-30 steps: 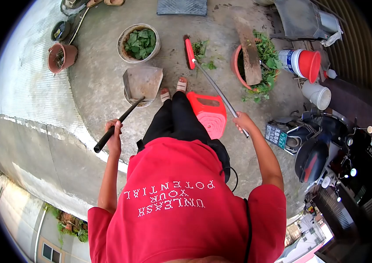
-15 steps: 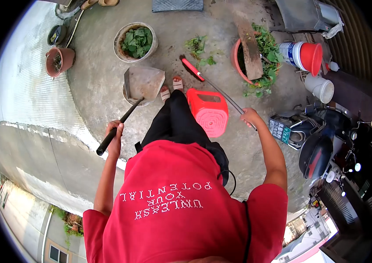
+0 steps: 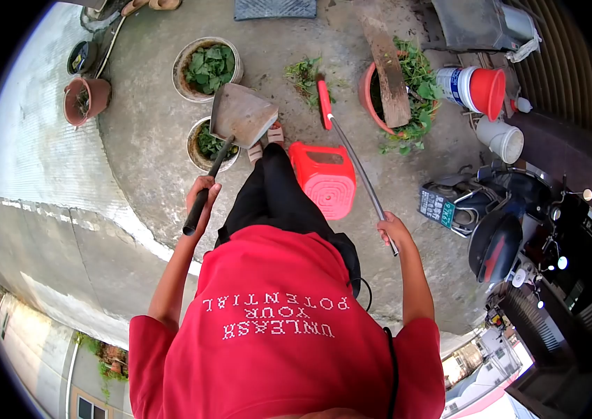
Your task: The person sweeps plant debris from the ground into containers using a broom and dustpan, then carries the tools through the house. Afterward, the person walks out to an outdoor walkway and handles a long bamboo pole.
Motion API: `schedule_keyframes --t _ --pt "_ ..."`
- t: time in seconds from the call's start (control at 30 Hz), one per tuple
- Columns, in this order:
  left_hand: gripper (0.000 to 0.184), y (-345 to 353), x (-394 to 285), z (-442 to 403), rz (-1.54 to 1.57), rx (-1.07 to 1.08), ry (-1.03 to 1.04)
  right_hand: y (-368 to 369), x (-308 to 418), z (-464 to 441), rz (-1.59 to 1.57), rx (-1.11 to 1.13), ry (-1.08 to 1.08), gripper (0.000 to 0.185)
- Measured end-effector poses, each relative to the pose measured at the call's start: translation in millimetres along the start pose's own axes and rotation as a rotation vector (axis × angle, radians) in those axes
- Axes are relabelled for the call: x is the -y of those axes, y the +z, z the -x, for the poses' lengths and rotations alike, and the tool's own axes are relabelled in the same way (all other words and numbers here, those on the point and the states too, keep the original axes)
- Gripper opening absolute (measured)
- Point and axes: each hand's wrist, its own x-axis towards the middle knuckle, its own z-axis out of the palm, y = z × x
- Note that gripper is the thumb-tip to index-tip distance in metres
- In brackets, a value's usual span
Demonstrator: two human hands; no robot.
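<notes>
My left hand is wrapped round the dark handle of a metal dustpan. The pan hangs in front of my sandalled feet, overlapping the edges of two round pots with leafy plants: the far pot and the near pot. My right hand grips the grey stick of a broom near its end. The broom's red head is on the concrete beside a heap of pulled greens; its bristles are mostly hidden. Between my legs and the stick stands a red plastic stool.
A round planter with greens and a wooden plank stands ahead right. Beyond it are a red bucket and a white bucket. A scooter is parked right. A brown pot stands by the left wall.
The dustpan has swung right and up, uncovering the near pot's plant. The broom head has shifted right, its stick is steeper, and my right hand has come closer to my body.
</notes>
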Motion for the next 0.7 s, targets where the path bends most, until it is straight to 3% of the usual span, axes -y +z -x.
schedule_keyframes --t 0.23,0.43,0.57,0.7 --pt "0.022 47.9 3.0 -18.1 0.138 0.120 0.162 51.0 29.0 -50.0 -0.302 0.041 -0.006 0.009" --pt "0.022 63.3 -22.6 -28.2 0.098 0.051 0.059 113.1 85.3 -97.2 -0.408 0.120 -0.047 0.009" --pt "0.022 68.1 -24.0 -29.6 0.077 0.045 0.066 93.4 93.6 -102.8 -0.564 0.249 0.029 0.008" --pt "0.023 76.8 -20.1 -25.4 0.156 0.090 0.076 55.3 69.3 -56.7 -0.413 0.110 -0.044 0.008"
